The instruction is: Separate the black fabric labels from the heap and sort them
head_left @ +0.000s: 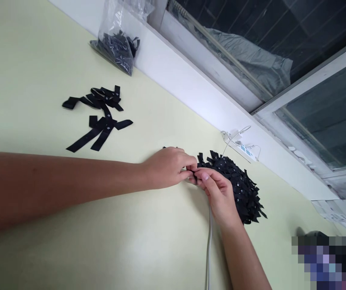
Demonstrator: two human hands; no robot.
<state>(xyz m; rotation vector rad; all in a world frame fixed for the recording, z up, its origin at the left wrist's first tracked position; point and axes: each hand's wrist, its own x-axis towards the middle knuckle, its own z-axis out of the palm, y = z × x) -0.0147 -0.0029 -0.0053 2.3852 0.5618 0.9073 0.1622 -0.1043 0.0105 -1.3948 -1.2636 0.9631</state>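
Observation:
My left hand (171,166) reaches in from the left, with its thumb and fingers pinched together. My right hand (219,193) comes up from the lower right, its fingertips closed and meeting those of the left. Between them is a small black ribbon piece (195,176), mostly hidden by the fingers. Just behind the right hand lies a heap of black ribbon bows (242,185) with tiny pale marks. Farther left, beyond my left forearm, several loose black ribbon pieces (106,117) lie spread on the pale table (149,241).
A clear plastic bag (117,48) holding black pieces stands against the white ledge (173,68) at the back. A white power strip (245,150) with cords sits by the ledge. One grey cable (209,249) runs towards the front edge. Windows rise behind; the lower right corner is pixelated.

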